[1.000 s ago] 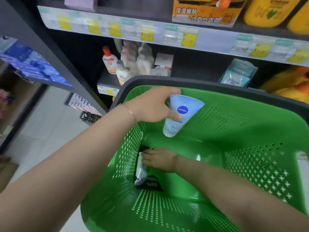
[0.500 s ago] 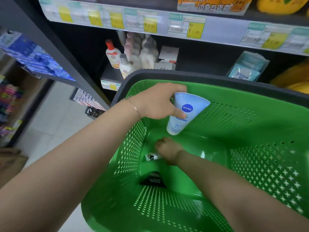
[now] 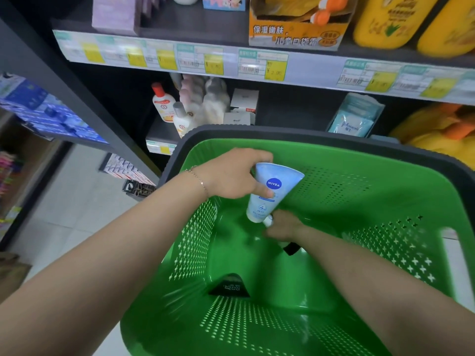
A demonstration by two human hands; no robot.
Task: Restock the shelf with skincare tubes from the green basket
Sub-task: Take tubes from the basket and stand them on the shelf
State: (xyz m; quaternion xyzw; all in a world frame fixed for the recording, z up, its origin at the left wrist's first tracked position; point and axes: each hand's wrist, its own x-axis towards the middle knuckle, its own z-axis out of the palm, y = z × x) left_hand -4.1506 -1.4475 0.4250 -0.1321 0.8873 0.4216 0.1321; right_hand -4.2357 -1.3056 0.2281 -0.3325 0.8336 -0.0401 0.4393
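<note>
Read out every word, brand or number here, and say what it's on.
"NIVEA": blue tube in the left hand.
"4": same tube, lower down.
"保湿嫩肤": orange display box.
"Johnson's": pale blue pouch.
Too blurred: shelf price tags, black tube lying in the green basket.
Hidden: black-ended tube in the right hand.

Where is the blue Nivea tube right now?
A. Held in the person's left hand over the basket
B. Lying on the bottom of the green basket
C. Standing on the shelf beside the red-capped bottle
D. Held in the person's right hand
A: the left hand grips the Nivea tube over the green basket, while the right hand is lower inside it, gripping a second tube.
</note>
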